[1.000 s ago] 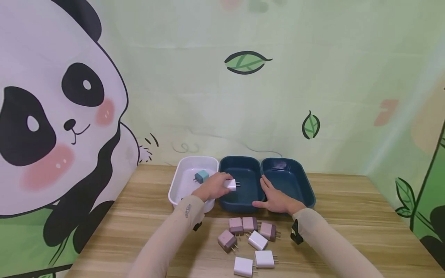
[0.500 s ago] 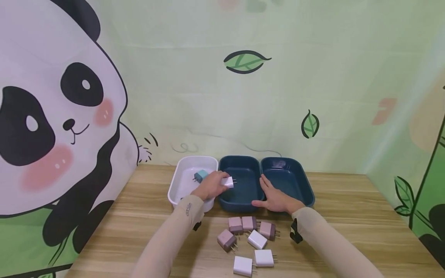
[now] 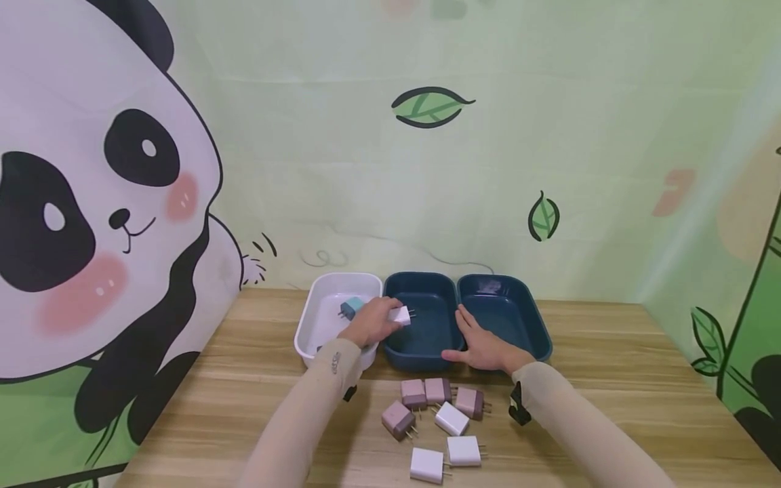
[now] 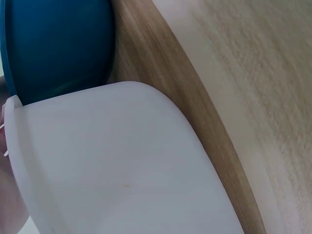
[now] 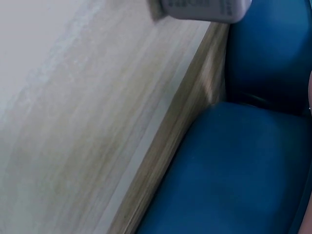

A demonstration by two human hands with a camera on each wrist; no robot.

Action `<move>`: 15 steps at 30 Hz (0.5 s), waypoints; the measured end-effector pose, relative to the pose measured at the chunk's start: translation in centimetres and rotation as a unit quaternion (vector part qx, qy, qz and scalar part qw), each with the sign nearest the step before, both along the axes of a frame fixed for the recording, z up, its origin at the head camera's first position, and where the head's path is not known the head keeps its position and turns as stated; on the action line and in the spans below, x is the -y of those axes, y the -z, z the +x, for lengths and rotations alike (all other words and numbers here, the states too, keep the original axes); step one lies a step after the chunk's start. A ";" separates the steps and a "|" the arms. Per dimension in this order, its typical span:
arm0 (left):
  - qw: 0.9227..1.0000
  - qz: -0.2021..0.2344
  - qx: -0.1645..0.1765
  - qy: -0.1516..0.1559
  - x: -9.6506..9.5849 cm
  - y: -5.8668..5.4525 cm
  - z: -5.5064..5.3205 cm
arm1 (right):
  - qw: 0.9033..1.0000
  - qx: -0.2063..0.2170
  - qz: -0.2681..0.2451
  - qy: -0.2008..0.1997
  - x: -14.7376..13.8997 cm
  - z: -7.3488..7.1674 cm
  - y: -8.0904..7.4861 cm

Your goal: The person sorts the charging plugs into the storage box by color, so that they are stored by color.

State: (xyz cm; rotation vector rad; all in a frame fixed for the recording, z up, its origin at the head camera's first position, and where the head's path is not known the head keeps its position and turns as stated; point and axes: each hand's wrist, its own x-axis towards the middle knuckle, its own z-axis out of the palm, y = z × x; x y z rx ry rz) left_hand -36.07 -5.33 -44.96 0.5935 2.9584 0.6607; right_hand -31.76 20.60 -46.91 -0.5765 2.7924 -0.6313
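My left hand [image 3: 371, 321] pinches a white charger plug [image 3: 400, 316] over the left side of the middle dark blue tray [image 3: 421, 363]. The plug's prongs point right. Beneath that hand lies the white tray [image 3: 303, 318], where a teal charger plug [image 3: 352, 308] sits, along with a dark bit mostly hidden by the forearm. My right hand [image 3: 488, 347] rests with straight fingers along the adjoining rims of the middle tray and the right dark blue tray [image 3: 543, 324], thumb spread over the middle tray's front. In the left wrist view, the white tray's wall [image 4: 122, 161] fills much of the picture.
In front of the trays, several pink charger plugs [image 3: 398, 420] lie on the wooden table [image 3: 586, 420], with white charger plugs [image 3: 426, 465] nearer me. A panda-printed backdrop [image 3: 342, 169] stands behind the trays.
My left hand has shifted slightly left and away from me with the white charger plug. The right hand and the plugs on the table have stayed in place.
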 end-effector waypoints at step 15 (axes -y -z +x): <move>0.999 -0.017 -0.027 0.000 -0.1 -0.1 -0.4 | 1.000 -0.009 0.005 -0.004 -0.2 -0.1 0.2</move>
